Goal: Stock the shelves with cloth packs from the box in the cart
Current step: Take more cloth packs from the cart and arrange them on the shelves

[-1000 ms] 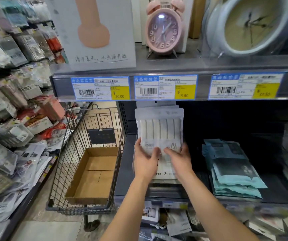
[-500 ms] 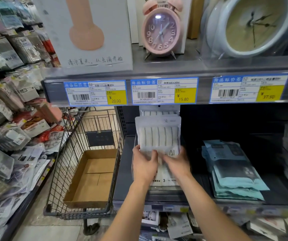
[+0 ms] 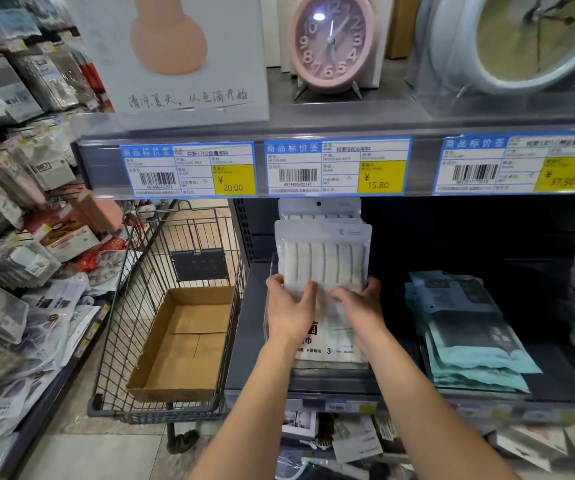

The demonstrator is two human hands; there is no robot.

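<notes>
White cloth packs (image 3: 324,258) stand upright in a row at the left end of the dark shelf (image 3: 248,327), inside a clear holder. My left hand (image 3: 288,308) and my right hand (image 3: 360,304) both press on the front pack's face, fingers wrapped around its left and right edges. Another white pack rises behind it. To the left, the wire cart (image 3: 130,306) holds an open cardboard box (image 3: 182,344) with nothing visible inside.
A stack of teal cloth packs (image 3: 473,337) lies on the same shelf to the right. Above, a shelf edge with price tags (image 3: 334,166) carries a pink alarm clock (image 3: 333,43). Hanging packaged goods (image 3: 16,237) line the aisle's left side.
Both hands have slid slightly deeper into the shelf with the white pack, which now stands more upright against the pack behind. The view moved closer.
</notes>
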